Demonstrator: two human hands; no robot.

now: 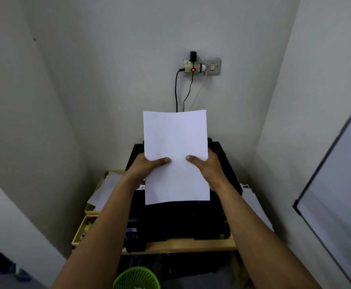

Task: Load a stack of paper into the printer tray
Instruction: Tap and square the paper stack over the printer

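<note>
A white stack of paper (175, 142) is held upright in the air above the black printer (180, 222). My left hand (145, 165) grips its left edge, thumb on the front face. My right hand (205, 166) grips the right edge the same way. The fingers of both hands are hidden behind the sheets. The printer sits on a light wooden table (191, 246) against the wall, and the paper covers its rear part, so the tray is not visible.
A wall socket with an adapter and cables (192, 68) hangs above the printer. Loose papers and yellow trays (91, 215) lie left of it, more paper (253, 201) on the right. A green basket (137, 278) stands below. A whiteboard (337, 184) leans at right.
</note>
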